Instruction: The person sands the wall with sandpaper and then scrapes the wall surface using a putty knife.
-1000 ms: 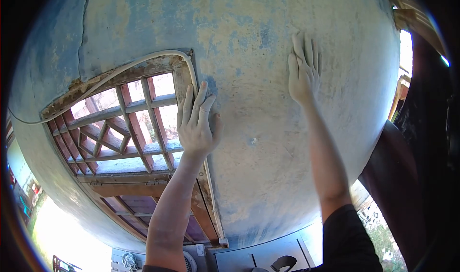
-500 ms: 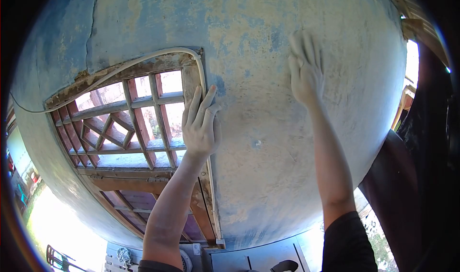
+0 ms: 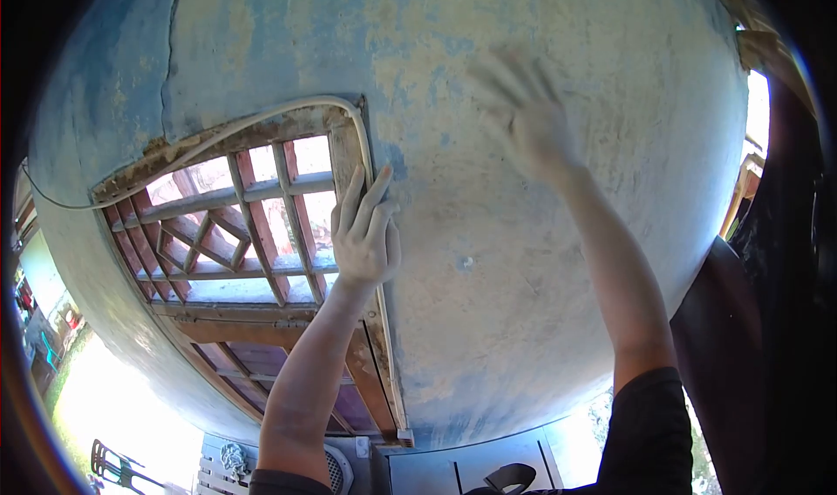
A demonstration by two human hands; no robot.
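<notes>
My left hand (image 3: 364, 238) rests on the right edge of the wooden window frame (image 3: 347, 150), beside the pale cable (image 3: 364, 137) that runs along it. Its fingers point upward, somewhat apart, and hold nothing. Against the weathered blue and beige wall (image 3: 471, 198), my right hand (image 3: 530, 116) is raised higher and to the right, fingers spread and blurred by motion. Nothing shows in it. Whether its palm touches the wall cannot be made out.
Below the barred window, a wooden shutter (image 3: 253, 360) has purplish panes. A slatted bench (image 3: 218, 473) with a crumpled cloth (image 3: 234, 460) and a dark chair (image 3: 118, 464) stand at lower left. Dark sheeting (image 3: 724, 338) hangs at right.
My right hand has swept left across the wall, its fingers now spread wider and tilted left. My left hand stays at the window frame. The view has shifted slightly.
</notes>
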